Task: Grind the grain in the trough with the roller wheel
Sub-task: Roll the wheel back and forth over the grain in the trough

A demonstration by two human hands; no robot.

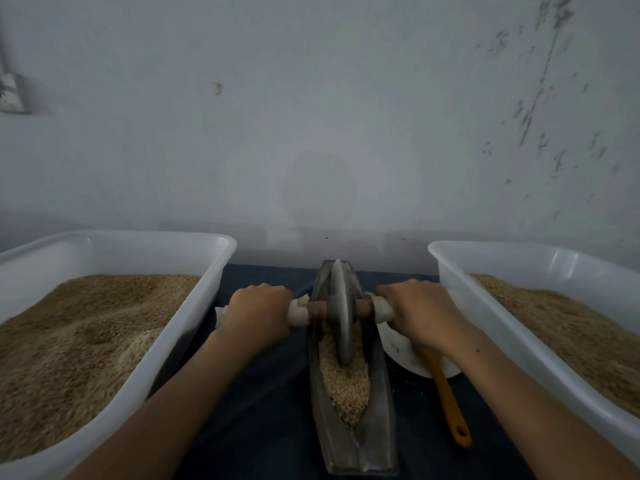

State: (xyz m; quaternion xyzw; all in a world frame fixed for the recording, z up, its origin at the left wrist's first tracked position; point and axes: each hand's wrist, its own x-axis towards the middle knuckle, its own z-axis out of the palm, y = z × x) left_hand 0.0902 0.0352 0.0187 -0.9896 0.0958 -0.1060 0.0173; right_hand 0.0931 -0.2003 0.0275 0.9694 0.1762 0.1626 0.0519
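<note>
Both hands are on the axle: the left hand wraps its fingers round the white cloth-bound end left of the wheel, and the right hand is clamped the same way on the wrapped end to the right. Between them the bare wooden axle runs through the grey wheel, which stands upright on edge in the trough, towards its far half. Grain lies in the groove, heaped on the near side of the wheel and touching its lower rim. That long, boat-shaped metal trough sits lengthwise on a dark cloth, running away from the person.

Left of it, a white tub holds a deep bed of tan grain; on the right, a second white tub holds the same. Just right of the trough, under the right wrist, a white plate peeks out, with an orange spatula lying across its edge, handle towards the person. Behind everything, a pale scuffed wall.
</note>
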